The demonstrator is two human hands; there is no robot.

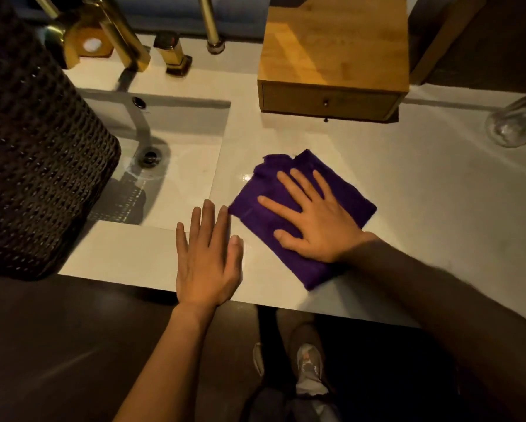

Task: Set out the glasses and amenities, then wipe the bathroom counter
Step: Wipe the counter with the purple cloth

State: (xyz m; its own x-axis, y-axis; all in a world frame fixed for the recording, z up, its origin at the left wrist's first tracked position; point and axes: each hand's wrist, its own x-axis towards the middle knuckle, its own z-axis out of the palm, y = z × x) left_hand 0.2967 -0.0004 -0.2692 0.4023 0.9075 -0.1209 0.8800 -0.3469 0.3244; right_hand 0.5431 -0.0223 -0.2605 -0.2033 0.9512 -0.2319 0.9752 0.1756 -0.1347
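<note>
A folded purple cloth (267, 181) lies on the white bathroom counter (407, 193), just right of the sink. My right hand (313, 220) presses flat on top of the cloth, fingers spread. My left hand (208, 254) rests flat on the counter's front edge, beside the cloth's left corner, holding nothing. A clear glass (517, 123) lies on its side at the far right of the counter.
A wooden drawer box (334, 56) stands at the back of the counter. The sink basin (176, 153) with a gold faucet (115, 35) is to the left. A dark woven basket (33, 153) sits over the sink's left side. The floor and my shoes show below.
</note>
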